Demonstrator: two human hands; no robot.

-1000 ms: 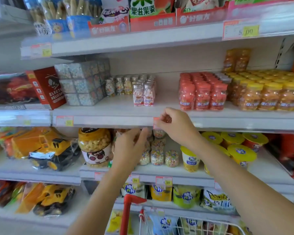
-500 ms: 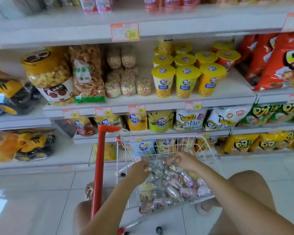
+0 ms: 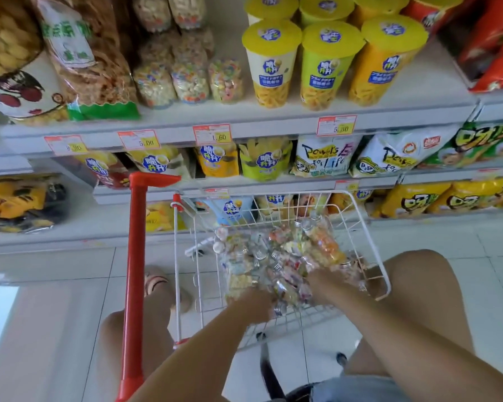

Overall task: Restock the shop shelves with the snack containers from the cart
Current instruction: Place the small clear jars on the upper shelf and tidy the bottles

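A white wire cart basket (image 3: 373, 242) stands in front of the shelves, filled with several small clear snack containers (image 3: 276, 253) with silver caps and colourful contents. Both my hands are down in the pile near the basket's near side. My left hand (image 3: 254, 301) lies at the near left of the pile, next to a silver cap. My right hand (image 3: 324, 282) lies a little further right, on top of the containers. Blur and the pile hide the fingers, so I cannot make out any hold. Similar small containers (image 3: 190, 81) stand on the shelf above.
The cart's red handle post (image 3: 134, 256) rises at the left. Yellow-lidded cups (image 3: 328, 62) and a large snack bag (image 3: 90, 65) flank the small containers on the shelf. Chip bags fill the lower shelves. My knees are on either side of the cart, above the tiled floor.
A second ago my hands were up at the middle shelf edge. My view has dropped and moved closer, and both hands have sunk deeper into the cart's pile.
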